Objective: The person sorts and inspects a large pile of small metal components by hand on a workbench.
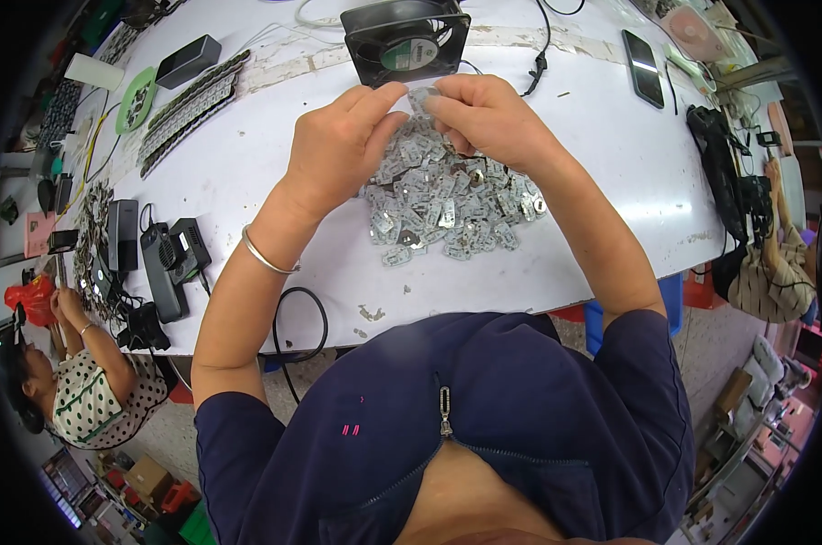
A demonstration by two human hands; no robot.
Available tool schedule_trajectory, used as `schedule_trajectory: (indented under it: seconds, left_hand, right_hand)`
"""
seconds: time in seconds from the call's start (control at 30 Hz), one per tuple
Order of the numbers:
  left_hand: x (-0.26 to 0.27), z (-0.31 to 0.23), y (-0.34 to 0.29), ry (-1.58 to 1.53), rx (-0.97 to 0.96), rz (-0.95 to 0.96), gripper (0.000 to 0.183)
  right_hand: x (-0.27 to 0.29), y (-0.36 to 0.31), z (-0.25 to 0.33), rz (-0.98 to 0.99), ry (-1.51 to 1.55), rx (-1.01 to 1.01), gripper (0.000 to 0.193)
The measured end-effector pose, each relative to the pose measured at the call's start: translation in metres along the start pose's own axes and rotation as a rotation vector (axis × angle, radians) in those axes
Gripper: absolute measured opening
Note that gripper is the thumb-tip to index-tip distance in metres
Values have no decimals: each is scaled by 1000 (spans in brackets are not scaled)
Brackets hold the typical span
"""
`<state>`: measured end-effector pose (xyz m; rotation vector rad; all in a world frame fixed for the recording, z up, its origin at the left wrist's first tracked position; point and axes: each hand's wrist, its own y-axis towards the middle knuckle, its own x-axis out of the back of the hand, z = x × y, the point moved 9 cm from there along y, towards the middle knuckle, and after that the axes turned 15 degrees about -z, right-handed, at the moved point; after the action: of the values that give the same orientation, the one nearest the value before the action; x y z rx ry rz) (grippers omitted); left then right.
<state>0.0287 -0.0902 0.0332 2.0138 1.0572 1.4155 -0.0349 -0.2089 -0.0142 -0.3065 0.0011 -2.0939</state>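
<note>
Between my two hands, in front of a black fan, is a small flat translucent plastic piece (420,100). My right hand (491,116) pinches its right side between thumb and bent fingers. At its left edge, my left hand (343,141) has its thumb and index fingertips, the other fingers curled in. Below the hands lies a loose pile of similar small clear plastic pieces (447,213), some with shiny metal parts. The fine detail of the held piece is too small to make out.
The black fan (406,45) stands just beyond my hands. A phone (643,68) lies at the far right. Far left are a strip-like stack of parts (193,109), a green tray (137,100) and a dark box (188,62). Black adapters (161,263) sit left. Co-workers sit at both sides.
</note>
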Motion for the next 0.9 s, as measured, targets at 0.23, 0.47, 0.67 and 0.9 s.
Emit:
schedule_trajectory:
  seconds: [0.23,0.47,0.67,0.9]
  left_hand:
    - [-4,-1,2,76,-130,-22,23]
    - [-2,18,4,46,-92,-145,21]
    - [3,29,3,47,50,-169,22]
    - [10,25,2,76,33,-209,24]
  right_hand:
    - [-4,6,-4,-5,-85,-4,27]
    - [-6,24,5,-157,-160,176,28]
    - [-5,32,6,-235,-162,174,29]
    - [-11,33,13,-254,-109,299,27]
